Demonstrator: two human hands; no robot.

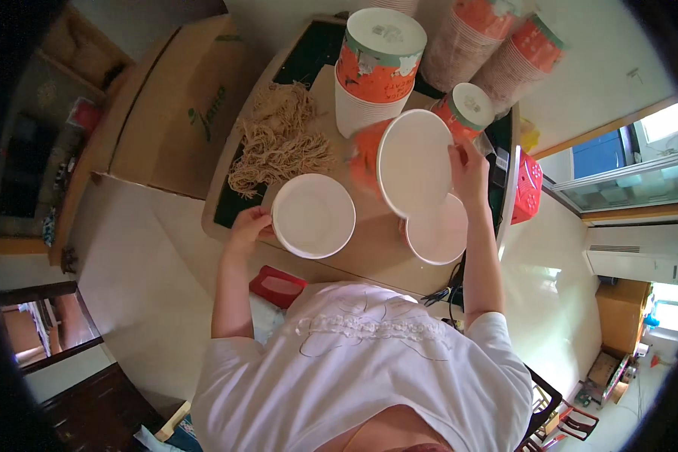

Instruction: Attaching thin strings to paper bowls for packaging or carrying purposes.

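My left hand (250, 226) grips the rim of a round paper tub (313, 216), white inside, near the table's front edge. Higher up on the right, my right hand (468, 167) pinches the rim of a second paper tub (416, 164), tilted so that its white inside faces me; its orange outer wall is blurred. Partly behind that one, a third paper tub (437, 232) stands mouth up at the front right. A tall stack of upturned paper tubs (380, 64), orange and green on top, rises behind. Left of the stack lies a tangled heap of tan strands (282, 143).
More stacked tubs in clear wrap (497, 53) stand at the back right, near an upturned orange tub (463, 109). A large cardboard box (177, 105) is left of the table. A red basket (527, 188) sits at the right, and dark cables (446, 292) hang by the front edge.
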